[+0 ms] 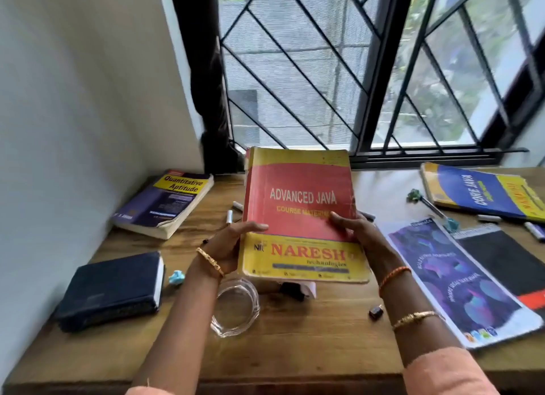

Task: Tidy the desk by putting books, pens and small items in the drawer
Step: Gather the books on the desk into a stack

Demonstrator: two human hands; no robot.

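left hand (233,241): mine, clamped on the left edge of the Advanced Java book (300,214), thumb lying across the cover, fingers hidden behind it.
right hand (356,229): mine, clamped on the right edge, thumb on the cover near the title. One hand per side because the book is thick and floppy; my guess is it would sag from one edge.
book pose: lifted off the tabletop (309,335), tilted up, cover toward me, between my two hands. Held clear so it can go to the drawer, I judge.
drawer: not in view, can't tell where it sits.
under the book: glass ashtray (236,309) just below my left wrist; a small dark and white object peeks out below the book's bottom edge, can't identify it.
left of left hand: navy diary (112,288) flat; small blue eraser (177,277) beside it; Quantitative Aptitude book (165,203) farther back by the wall.
right of right hand: purple-cover notebook (454,279) flat; Core Java book (483,194) farther back; markers (533,231) and a decorated pen (430,206) between them.
behind the book: white marker (229,217) near my left hand.
progress: early, most items are not yet cleared from the tabletop.
risk: the ashtray sits in the lowering path.
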